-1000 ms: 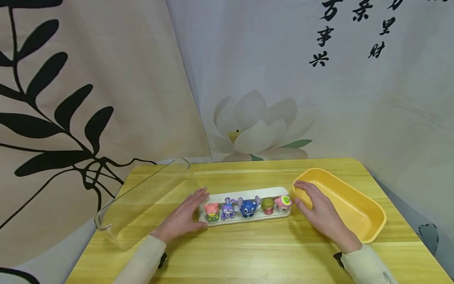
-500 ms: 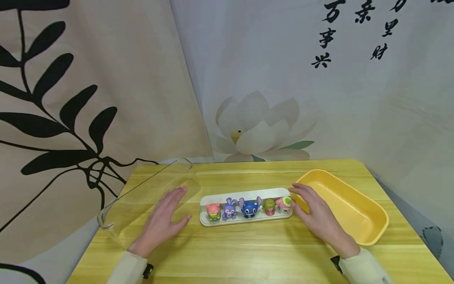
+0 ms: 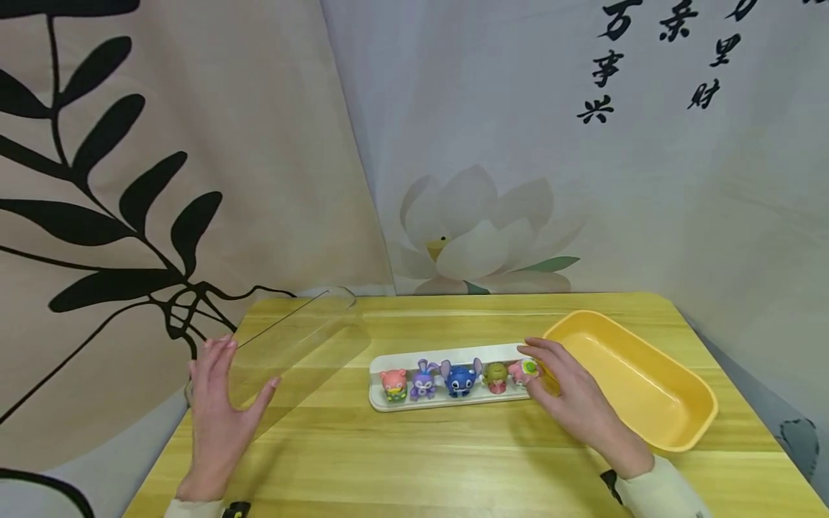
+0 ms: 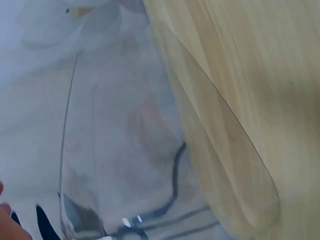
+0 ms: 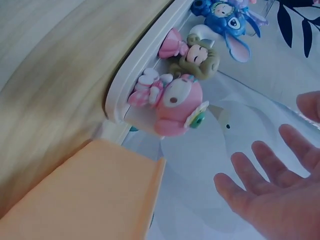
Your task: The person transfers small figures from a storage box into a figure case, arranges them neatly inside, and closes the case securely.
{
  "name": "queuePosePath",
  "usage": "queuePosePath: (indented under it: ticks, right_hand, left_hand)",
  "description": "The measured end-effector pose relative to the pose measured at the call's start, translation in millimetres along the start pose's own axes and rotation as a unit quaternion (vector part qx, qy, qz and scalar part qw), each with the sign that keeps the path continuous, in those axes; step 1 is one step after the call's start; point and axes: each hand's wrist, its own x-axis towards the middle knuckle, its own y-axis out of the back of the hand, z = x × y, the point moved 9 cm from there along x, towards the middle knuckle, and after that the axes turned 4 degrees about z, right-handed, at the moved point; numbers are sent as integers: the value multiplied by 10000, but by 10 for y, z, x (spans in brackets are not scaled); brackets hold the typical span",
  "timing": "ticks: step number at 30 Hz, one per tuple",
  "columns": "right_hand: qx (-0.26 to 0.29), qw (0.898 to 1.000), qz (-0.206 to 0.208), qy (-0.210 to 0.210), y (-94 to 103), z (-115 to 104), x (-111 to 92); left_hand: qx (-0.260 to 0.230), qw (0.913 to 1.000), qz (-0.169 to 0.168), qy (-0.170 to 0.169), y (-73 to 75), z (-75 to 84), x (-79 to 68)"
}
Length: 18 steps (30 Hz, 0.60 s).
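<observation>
A long white tray point(image 3: 388, 363) on the table bears a row of several small figurines. From the left come a pink one point(image 3: 393, 385), a purple rabbit point(image 3: 424, 380) and a big-eared blue one point(image 3: 460, 380); a pink figurine point(image 5: 177, 102) with a flower sits at the right end. My right hand point(image 3: 583, 406) hovers by that end, fingers apart and holding nothing. At left, my left hand point(image 3: 220, 424) spreads thumb and fingers around the near end of a clear plastic cover point(image 3: 304, 352). In the left wrist view, only fingertips point(image 4: 10, 225) of that hand show.
To the right of the tray, a yellow plastic bin point(image 3: 637, 374) lies at a slant, partly behind my right hand. The wooden table point(image 3: 421, 460) ends at a printed curtain point(image 3: 492, 144) along the back.
My left hand has left the white tray's left end and moved left to the clear cover. My right hand has shifted slightly left, over the tray's end. Tray and bin rest in place.
</observation>
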Motion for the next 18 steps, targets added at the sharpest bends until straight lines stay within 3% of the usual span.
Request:
queuePosePath:
  ticks: [4,7,10,13,15,18]
  right_hand:
    - [16,9999,-56,157,-65,-81,6]
    - [80,9993,-84,353,-118,-173,11]
    - [49,9989,-120,458,-179,-265,30]
    - [61,9986,-269,454,-263,-356,57]
    - [40,9981,-354,505,-326,-426,77]
    - [139,9968,-412,663,-410,-533,96]
  left_hand:
    - [90,9960,105,878,183,-252,-77]
    - [282,9838,-81,1767,265,-465,-177]
    - [471,9594,-533,2730,283,-690,-319]
    - [473,9248,-1128,3603,262,-900,-490]
    - [234,9039,-1465,4012,237,-1017,-601]
    - [-127,8787,-1991,4338,177,-1149,-722]
